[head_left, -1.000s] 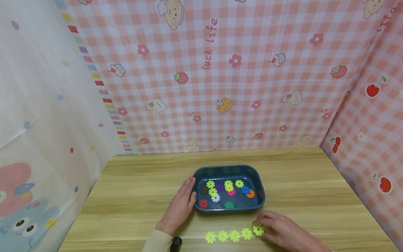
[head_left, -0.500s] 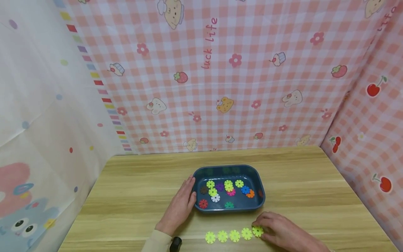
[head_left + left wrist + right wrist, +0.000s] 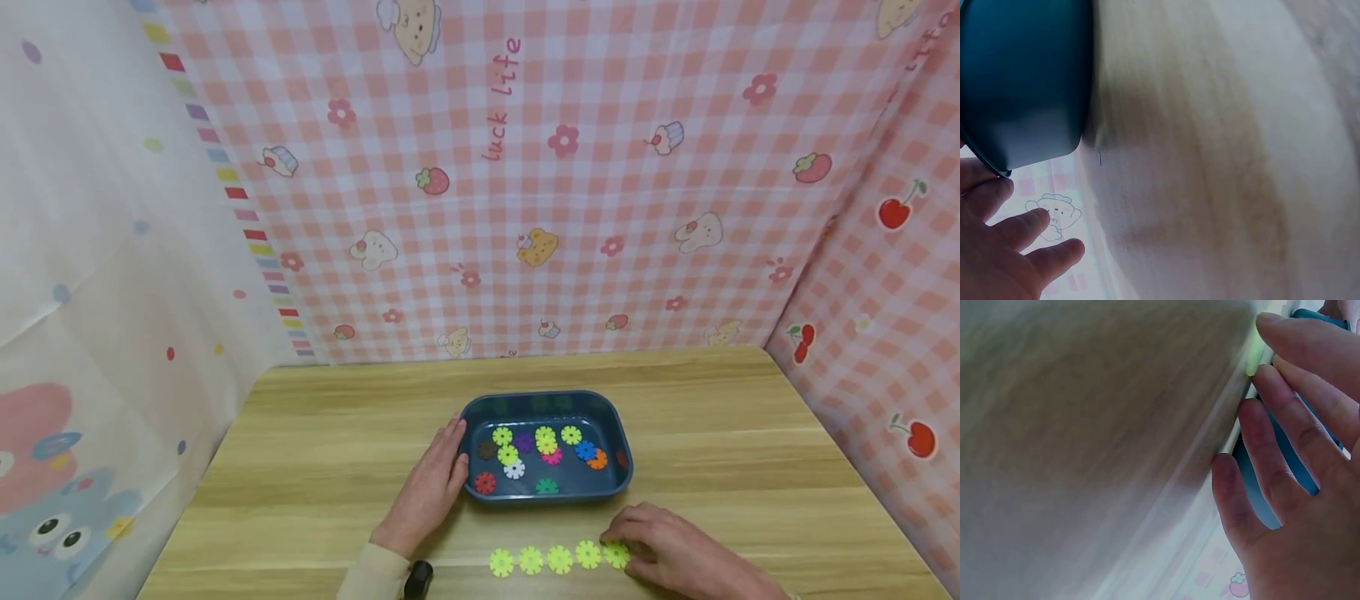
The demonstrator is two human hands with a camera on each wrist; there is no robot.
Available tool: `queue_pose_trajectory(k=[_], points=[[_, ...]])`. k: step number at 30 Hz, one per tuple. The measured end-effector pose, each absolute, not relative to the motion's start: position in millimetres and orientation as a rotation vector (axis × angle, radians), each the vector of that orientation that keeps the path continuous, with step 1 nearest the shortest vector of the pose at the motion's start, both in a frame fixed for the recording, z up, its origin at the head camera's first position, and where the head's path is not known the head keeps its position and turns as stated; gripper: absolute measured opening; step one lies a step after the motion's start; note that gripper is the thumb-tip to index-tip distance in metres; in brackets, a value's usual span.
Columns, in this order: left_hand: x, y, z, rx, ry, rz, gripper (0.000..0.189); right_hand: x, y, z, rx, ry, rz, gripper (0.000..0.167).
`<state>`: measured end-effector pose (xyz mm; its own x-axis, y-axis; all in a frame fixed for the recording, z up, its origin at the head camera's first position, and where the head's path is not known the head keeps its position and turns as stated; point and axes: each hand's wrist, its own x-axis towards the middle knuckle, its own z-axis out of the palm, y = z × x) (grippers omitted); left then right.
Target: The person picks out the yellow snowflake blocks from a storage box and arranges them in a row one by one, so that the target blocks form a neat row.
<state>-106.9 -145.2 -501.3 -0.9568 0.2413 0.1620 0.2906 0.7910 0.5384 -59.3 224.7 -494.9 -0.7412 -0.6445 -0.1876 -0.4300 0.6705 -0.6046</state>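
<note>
My left hand [image 3: 426, 493] rests against the left side of a dark blue tray [image 3: 551, 497], its fingers fairly straight along the outer wall. In the left wrist view several fingertips [image 3: 1063, 255] are spread beside the tray's rim. My right hand [image 3: 667, 546] pinches a yellow-green snowflake disc [image 3: 617, 554] between thumb and fingers, flat at table level. That disc is at the right end of a row of matching yellow-green discs [image 3: 559, 559] in front of the tray, close by its neighbour. From the right wrist only the disc's edge [image 3: 1254, 355] shows.
Inside the tray lie more snowflake discs, among them a red one [image 3: 485, 482], a white one [image 3: 514, 468], a green one [image 3: 547, 486] and a blue one [image 3: 585, 450]. The wooden table [image 3: 337, 450] is bounded by a checked pink cloth [image 3: 480, 217] behind.
My right hand has brought the pinched disc from a slight tilt down flat, level with the row's right end. My left hand and the tray have stayed in place.
</note>
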Motion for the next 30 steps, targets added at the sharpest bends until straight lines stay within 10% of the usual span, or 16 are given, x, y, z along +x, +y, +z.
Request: queue_pose_trajectory(k=[30], points=[[-106, -145, -501, -0.422, -2.890, -0.902, 0.054, -76, 186, -428, -1.147, 2.887, -1.090, 0.022]])
